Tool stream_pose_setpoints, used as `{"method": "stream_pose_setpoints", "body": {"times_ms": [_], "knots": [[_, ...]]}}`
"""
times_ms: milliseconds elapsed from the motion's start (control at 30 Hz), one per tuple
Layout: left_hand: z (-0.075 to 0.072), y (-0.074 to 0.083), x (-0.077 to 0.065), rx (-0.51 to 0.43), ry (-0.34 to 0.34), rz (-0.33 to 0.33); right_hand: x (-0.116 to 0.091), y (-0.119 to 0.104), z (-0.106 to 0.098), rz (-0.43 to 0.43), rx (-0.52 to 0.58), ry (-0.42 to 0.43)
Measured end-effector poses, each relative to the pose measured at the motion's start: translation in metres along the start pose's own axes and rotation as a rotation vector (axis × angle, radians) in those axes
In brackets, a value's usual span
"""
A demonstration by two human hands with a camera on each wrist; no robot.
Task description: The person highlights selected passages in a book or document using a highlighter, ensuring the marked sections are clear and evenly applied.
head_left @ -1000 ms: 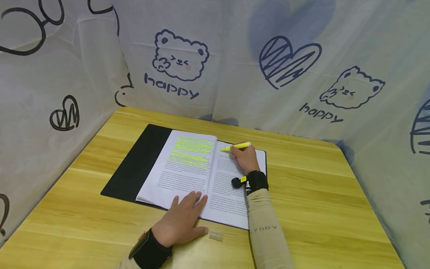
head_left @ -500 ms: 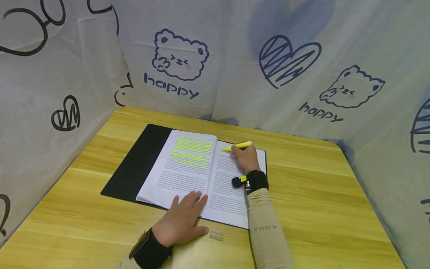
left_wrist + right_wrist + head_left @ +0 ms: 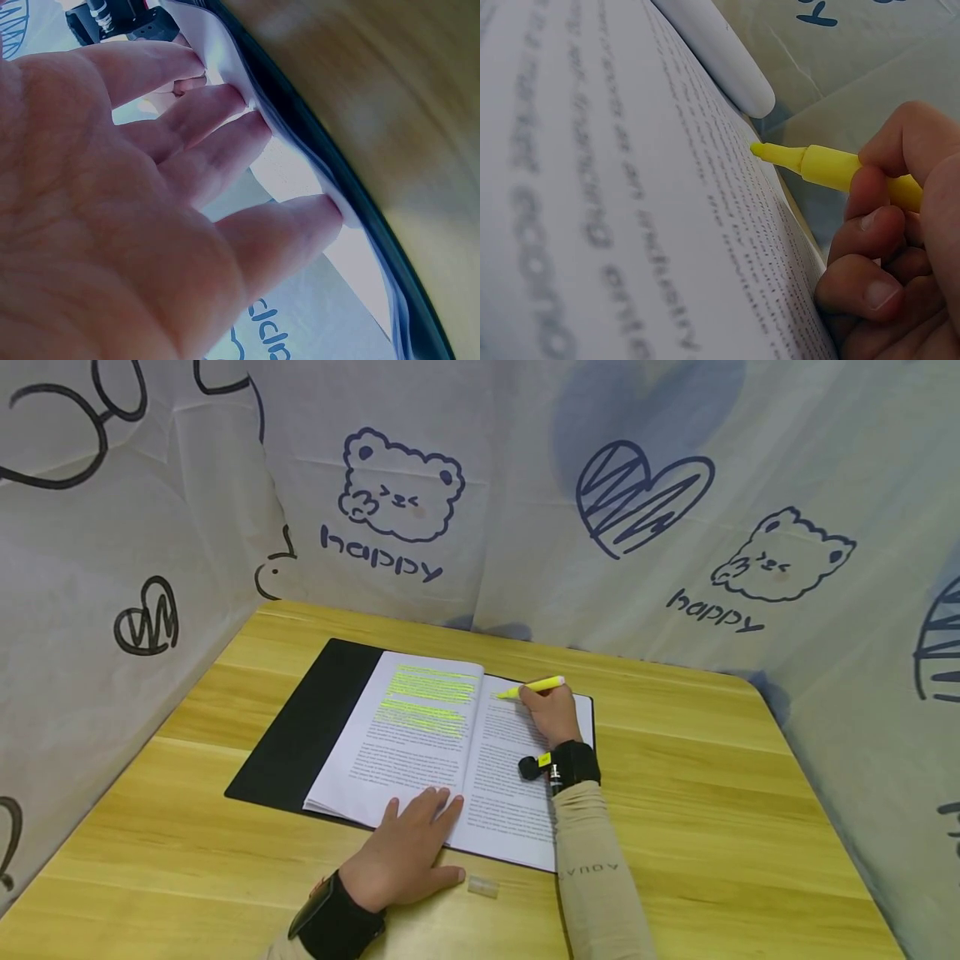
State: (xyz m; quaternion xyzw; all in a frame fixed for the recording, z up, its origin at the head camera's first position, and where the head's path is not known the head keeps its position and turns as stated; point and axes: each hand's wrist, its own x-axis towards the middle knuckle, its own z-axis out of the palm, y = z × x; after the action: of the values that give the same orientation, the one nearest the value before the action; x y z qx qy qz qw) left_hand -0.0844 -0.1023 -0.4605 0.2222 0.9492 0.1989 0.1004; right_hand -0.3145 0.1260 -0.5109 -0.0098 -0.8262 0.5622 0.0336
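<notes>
An open book with printed pages lies on a black cover folder. Its left page carries yellow highlighted lines on the upper half. My right hand pinches a yellow highlighter between thumb and fingers, over the top of the right page. In the right wrist view the highlighter's tip is at the printed text; whether it touches the paper, I cannot tell. My left hand rests spread over the lower edge of the book; in the left wrist view its fingertips reach the page edges.
A small translucent piece lies on the wooden table beside the left thumb. White fabric with drawn bears and hearts hangs behind and at both sides of the table. Each wrist wears a black band.
The right hand and highlighter have shifted slightly to the right along the top of the right page. My left hand stays in place on the book.
</notes>
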Motion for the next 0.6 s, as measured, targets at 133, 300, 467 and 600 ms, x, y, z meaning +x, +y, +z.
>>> {"method": "stream_pose_setpoints", "body": {"times_ms": [133,300,467,600], "knots": [[-0.0004,0.0,-0.0001,-0.001,-0.003,-0.001,0.0017,0.0008,-0.0009,0.015,-0.022,0.018],[0.0,0.0,0.0001,-0.003,-0.006,-0.002,0.0013,0.0009,-0.0028,0.021,-0.039,0.014],[0.0007,-0.0003,0.0003,-0.004,-0.005,-0.001,-0.0007,0.0005,-0.0046,0.016,-0.052,0.008],[0.0008,-0.0007,0.0004,-0.005,-0.004,-0.001,-0.0012,0.0002,-0.0053,0.029,-0.052,0.014]]}}
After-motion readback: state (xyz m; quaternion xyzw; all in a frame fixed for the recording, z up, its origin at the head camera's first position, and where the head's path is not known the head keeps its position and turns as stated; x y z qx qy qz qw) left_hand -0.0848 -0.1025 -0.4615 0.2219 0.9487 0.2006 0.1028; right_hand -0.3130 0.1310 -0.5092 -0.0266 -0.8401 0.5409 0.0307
